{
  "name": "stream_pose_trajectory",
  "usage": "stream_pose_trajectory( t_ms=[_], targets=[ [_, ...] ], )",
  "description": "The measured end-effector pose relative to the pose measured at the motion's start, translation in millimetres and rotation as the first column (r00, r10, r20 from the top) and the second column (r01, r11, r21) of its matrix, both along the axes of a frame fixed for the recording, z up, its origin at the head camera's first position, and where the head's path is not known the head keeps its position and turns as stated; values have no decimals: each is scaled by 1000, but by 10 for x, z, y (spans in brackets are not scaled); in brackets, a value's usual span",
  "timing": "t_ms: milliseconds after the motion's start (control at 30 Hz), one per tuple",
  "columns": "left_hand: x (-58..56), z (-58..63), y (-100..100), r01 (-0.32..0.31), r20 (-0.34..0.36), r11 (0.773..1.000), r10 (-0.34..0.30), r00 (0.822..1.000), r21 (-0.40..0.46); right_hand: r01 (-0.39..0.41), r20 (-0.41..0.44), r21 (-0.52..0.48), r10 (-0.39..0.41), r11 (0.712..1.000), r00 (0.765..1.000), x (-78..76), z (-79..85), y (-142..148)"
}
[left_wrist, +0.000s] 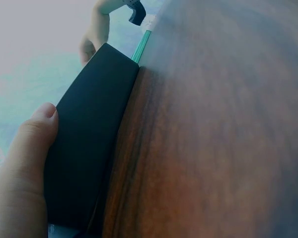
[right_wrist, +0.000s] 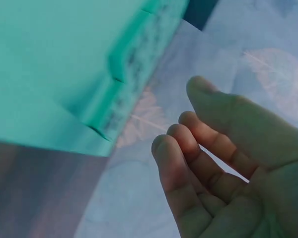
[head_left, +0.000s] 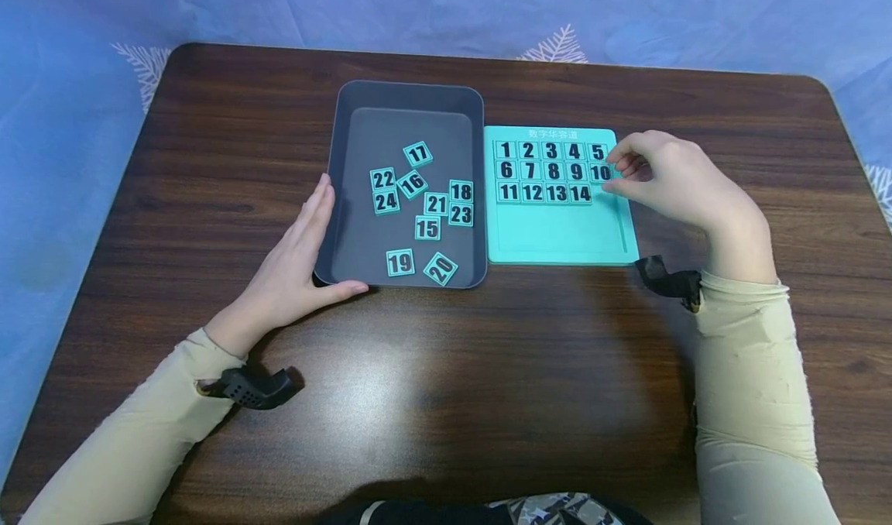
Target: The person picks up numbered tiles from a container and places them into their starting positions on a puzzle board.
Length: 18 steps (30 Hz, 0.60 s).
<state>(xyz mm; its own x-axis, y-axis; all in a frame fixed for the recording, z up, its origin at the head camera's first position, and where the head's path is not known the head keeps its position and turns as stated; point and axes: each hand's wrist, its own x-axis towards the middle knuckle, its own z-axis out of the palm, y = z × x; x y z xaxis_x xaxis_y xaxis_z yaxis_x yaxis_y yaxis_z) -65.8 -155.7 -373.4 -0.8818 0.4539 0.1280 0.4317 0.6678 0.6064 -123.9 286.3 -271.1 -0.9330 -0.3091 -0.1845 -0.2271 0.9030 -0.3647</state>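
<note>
- At far left, we observe a blue cloth [head_left: 63, 145] bearing a white leaf print; it also extends behind the dark wood-grain counter [head_left: 432, 386].
- Next, we locate a pale sleeve [head_left: 132, 440] fitted with a black wrist camera [head_left: 254, 388].
- We find the left grip [head_left: 289, 265] open: its straight fingers lie along the left side of the grey tray [head_left: 351, 142], its thumb against the near wall.
- Inside the tray, we identify ten loose number tiles. At left, tile 22 [head_left: 382, 178] lies directly behind tile 24 [head_left: 385, 202], with tile 19 [head_left: 400, 262] well forward.
- Mid-tray, we read tile 16 [head_left: 412, 184], tile 17 [head_left: 418, 153], tile 15 [head_left: 428, 228] and tile 21 [head_left: 436, 204].
- Toward the right wall, we note tilted tile 20 [head_left: 440, 269], with tile 18 [head_left: 461, 190] behind tile 23 [head_left: 461, 214].
- Just right of the tray, we see the turquoise board [head_left: 557, 238] carrying tiles 1 to 14 [head_left: 554, 170] in three ordered rows, the third ending at 14.
- At the board's right edge, beside 5 and 10, we find the right grip [head_left: 672, 173] unclosed and holding nothing, its bent fingers apart from the thumb; we cannot tell whether it touches the board.
</note>
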Motion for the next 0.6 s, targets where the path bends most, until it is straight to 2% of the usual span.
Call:
stream_pose_trajectory(
  t_ms=[167,367,600],
  targets=[
    [-3,13,3,-3,9,1000,3,1000,-7,-12,-95,-35,9,999,995,86,131,-127],
    [0,24,9,-6,19,1000,7,1000,-5,-143,-189,-64,129,988,974,143,193,-466],
    [-6,15,9,-4,24,1000,4,1000,4,-275,-168,-115,255,954,952,176,146,-892]
  ],
)
